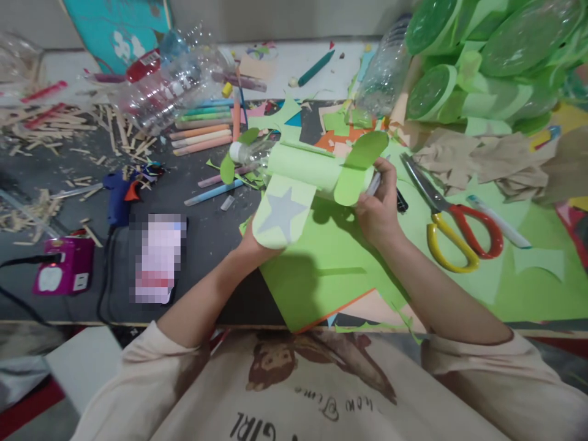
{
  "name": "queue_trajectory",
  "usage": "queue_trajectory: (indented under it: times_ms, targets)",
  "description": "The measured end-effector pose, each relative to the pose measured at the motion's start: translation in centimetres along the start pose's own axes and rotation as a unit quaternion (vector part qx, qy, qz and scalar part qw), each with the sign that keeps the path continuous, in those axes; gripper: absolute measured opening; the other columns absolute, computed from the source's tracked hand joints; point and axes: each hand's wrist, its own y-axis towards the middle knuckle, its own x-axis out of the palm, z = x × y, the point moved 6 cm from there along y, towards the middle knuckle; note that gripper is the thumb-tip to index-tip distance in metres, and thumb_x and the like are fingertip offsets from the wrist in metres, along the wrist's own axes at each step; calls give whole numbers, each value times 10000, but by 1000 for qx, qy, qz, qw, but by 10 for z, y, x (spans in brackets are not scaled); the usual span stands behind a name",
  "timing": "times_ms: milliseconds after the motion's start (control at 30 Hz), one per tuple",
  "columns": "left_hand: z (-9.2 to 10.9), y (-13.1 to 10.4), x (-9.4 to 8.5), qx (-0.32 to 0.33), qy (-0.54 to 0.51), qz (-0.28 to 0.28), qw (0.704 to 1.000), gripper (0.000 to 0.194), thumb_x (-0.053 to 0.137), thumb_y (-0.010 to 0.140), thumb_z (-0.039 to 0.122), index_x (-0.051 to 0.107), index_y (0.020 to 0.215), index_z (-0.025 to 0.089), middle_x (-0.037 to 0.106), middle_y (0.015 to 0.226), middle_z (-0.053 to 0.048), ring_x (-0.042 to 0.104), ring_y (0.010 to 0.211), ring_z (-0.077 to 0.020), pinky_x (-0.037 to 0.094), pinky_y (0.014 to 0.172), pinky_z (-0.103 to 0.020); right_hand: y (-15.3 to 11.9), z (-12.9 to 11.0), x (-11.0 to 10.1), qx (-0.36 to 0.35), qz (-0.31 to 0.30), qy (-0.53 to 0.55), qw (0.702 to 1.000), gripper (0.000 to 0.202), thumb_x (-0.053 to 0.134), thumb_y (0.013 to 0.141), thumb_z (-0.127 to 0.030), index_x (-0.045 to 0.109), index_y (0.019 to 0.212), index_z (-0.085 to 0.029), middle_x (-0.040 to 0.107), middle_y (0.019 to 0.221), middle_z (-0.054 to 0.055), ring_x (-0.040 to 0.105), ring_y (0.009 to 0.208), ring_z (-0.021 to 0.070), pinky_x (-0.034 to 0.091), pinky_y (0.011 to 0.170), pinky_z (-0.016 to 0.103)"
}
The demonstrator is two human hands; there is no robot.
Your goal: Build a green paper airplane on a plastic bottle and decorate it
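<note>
A plastic bottle wrapped in pale green paper [298, 164] is held up over the green sheets, its white cap to the left. Darker green leaf-shaped pieces stand at both ends, and a pale wing with a grey star [285, 211] points toward me. My right hand [380, 199] grips the bottle's right end, thumb and fingers closed round it. Beneath the star wing is my left hand [261, 237], mostly covered by the paper; its fingers are hidden.
Red-and-yellow scissors [459, 229] lie right of my right hand. At left are a blue glue gun [118, 199], a phone [158, 260] and a magenta box [64, 266]. Markers [202, 135], clear bottles [179, 86], wood sticks and green bottle pieces [496, 92] lie farther back.
</note>
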Motion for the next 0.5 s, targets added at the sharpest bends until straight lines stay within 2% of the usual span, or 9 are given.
queue_trajectory:
  times_ms: [67,100,167,233,267,333,400,500]
  targets:
    - [-11,2,-13,-32,-14,70,997,415,225,1036,462,581,1088,256,702,1028,-74,706,967,-239,630,811,-498,3,2,-4,2,-3,19,1000,681,710,709,-665,425,1273,-410,582,1293,39,643,1122,278,605,834,450]
    - [-14,3,-22,-44,-25,125,991,427,190,1049,446,568,1041,248,687,975,-57,697,923,-211,620,792,-464,4,3,-7,1,-7,24,1000,657,717,710,-646,433,1257,-419,599,1267,29,657,1081,273,609,796,436]
    - [-16,0,-44,-54,-49,264,962,375,237,1061,438,543,957,247,632,891,-12,658,861,-172,590,762,-413,5,5,-9,-1,-20,28,999,625,722,719,-616,437,1243,-431,616,1243,22,669,1028,268,602,737,417]
    - [-10,-5,-59,-29,-58,356,932,286,318,1051,427,537,959,269,595,902,2,626,885,-177,565,776,-424,6,5,-9,-4,-40,30,999,626,717,717,-619,433,1243,-433,622,1238,22,671,997,267,592,711,416]
    - [-6,-7,-63,-13,-56,373,926,252,333,1045,416,540,986,285,593,943,-3,617,924,-190,555,805,-446,6,4,-6,-4,-52,36,998,639,720,704,-629,435,1240,-431,625,1225,21,672,979,267,589,702,417]
    - [2,-10,-65,9,-50,371,927,224,338,1034,391,548,1036,312,602,1049,-18,605,1010,-213,529,883,-488,5,0,0,4,-82,55,995,676,739,659,-651,450,1225,-419,633,1166,15,672,940,264,587,691,416]
    - [8,-11,-64,27,-45,338,940,241,317,1031,370,550,1083,341,617,1128,-18,603,1060,-218,503,932,-493,3,-7,9,23,-112,70,991,719,774,605,-655,470,1205,-398,628,1101,11,665,928,262,593,707,419]
    - [13,-9,-56,74,-45,256,963,307,271,1035,356,558,1140,381,670,1157,11,623,1059,-201,492,934,-452,0,-18,17,50,-141,62,987,735,781,589,-668,481,1188,-366,602,1136,24,644,1037,277,589,844,461]
